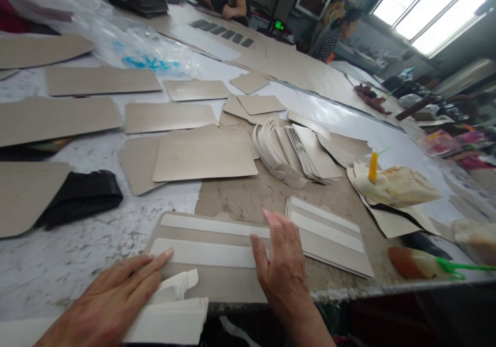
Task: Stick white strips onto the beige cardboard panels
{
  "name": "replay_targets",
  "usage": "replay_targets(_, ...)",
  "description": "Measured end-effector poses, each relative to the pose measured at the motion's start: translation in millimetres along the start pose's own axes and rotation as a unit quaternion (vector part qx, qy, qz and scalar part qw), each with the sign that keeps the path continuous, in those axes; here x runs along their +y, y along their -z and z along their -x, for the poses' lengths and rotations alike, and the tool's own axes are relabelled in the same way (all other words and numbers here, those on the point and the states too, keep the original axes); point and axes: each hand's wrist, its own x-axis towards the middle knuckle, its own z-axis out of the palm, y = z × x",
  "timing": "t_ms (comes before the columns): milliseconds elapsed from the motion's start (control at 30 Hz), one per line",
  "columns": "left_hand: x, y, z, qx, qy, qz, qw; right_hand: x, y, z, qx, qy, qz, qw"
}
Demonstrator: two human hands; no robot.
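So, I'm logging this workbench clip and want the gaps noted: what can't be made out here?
Head view only:
- Right hand covers the strip ends on the front board.
- Left hand hides part of the white stack; the frame's bottom cuts it off.
- Black sheet is partly tucked under a card.
- Far shelf clutter is blurred.

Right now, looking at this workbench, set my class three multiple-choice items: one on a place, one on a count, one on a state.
1. Where does the left hand rest?
A. on the black bag
B. with fingertips on the lower white strip
C. on the glue bottle

2. How many white strips lie on the board under the hands?
A. two
B. four
C. none

3. How is the right hand?
A. clenched on a brush
B. open, palm down on the board
C. lifted off, holding a card

Answers: 1 B, the index fingertip meets the strip's left end; 2 A, two parallel strips show; 3 B, its fingers lie spread and empty.
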Motion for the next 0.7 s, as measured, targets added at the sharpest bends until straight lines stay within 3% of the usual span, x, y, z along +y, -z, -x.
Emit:
replay_targets(100, 7, 7.7, -10, 0.003, -0.012, -0.017, 1.0, -6, -24, -17, -0.022, 0.062, 0.006, 0.998)
replay_targets(233, 16, 19.2, -19, -0.017, 0.02, -0.016, 1.0, -3, -54, -14, -0.089, 0.089, 0.051, 0.991)
replay_targets(367, 22, 22.0, -20, -0.031, 0.05, -0.018, 0.998, -2, -52, -12, -0.097, 0.096, 0.053, 0.989)
replay_targets(500, 25, 18.2, -19, -0.012, 0.069, 0.002, 0.998, -28, -42, -28, -0.082, 0.109, 0.032, 0.99)
replay_targets(600, 25, 19.7, -21, 0.007, 0.077, 0.01, 0.997, -47, -50, -35, -0.099, 0.154, 0.009, 0.983)
replay_targets(700, 25, 23.2, -23, -0.038, 0.084, 0.012, 0.996, -51, -64, -34, -0.144, 0.17, 0.017, 0.975)
